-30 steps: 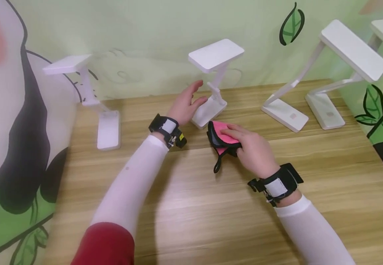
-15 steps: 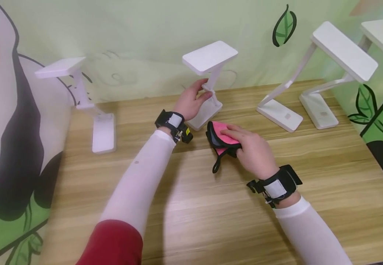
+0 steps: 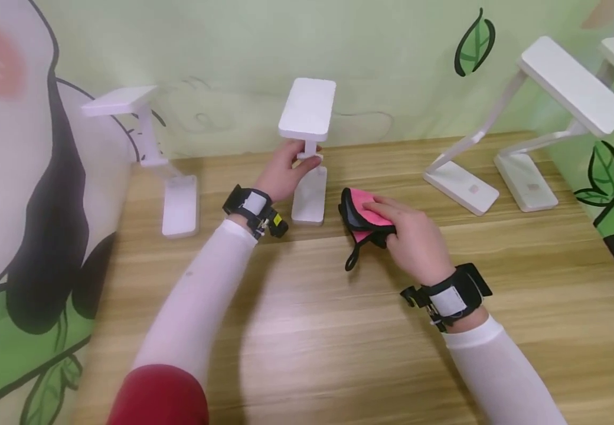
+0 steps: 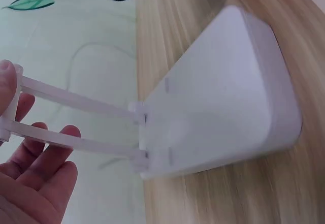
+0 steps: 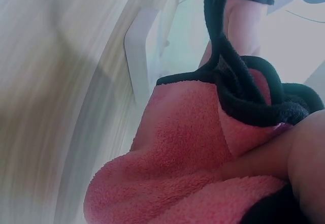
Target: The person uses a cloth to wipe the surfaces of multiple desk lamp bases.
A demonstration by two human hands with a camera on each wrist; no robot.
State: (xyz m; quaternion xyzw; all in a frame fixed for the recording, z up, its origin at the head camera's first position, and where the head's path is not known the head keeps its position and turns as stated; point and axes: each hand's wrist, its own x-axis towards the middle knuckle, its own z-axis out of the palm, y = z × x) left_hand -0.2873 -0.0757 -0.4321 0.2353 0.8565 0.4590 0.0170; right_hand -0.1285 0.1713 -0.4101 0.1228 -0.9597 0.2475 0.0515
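Note:
My left hand (image 3: 280,174) grips a white desk lamp (image 3: 308,107) at the joint of its folding arm, thumb in front and fingers behind. The lamp stands on the table with its flat head towards me. In the left wrist view its thick base (image 4: 218,97) and two thin arm bars show, the thumb on the hinge between them. To the right, my right hand (image 3: 418,243) holds a folded pink cloth (image 3: 368,213) with black edging and a hanging loop. Fluffy pink cloth (image 5: 172,132) fills much of the right wrist view, partly hiding the fingers.
Another white lamp (image 3: 180,206) stands at the left. Two more, a nearer lamp (image 3: 461,188) and a farther lamp (image 3: 527,184), stand at the right. Behind the wooden table (image 3: 339,330) rises a green wall (image 3: 222,47) painted with leaves and a panda.
The left hand has taken hold of the middle lamp's arm and turned the lamp, so its head and base now point towards me. The right hand keeps holding the cloth nearby.

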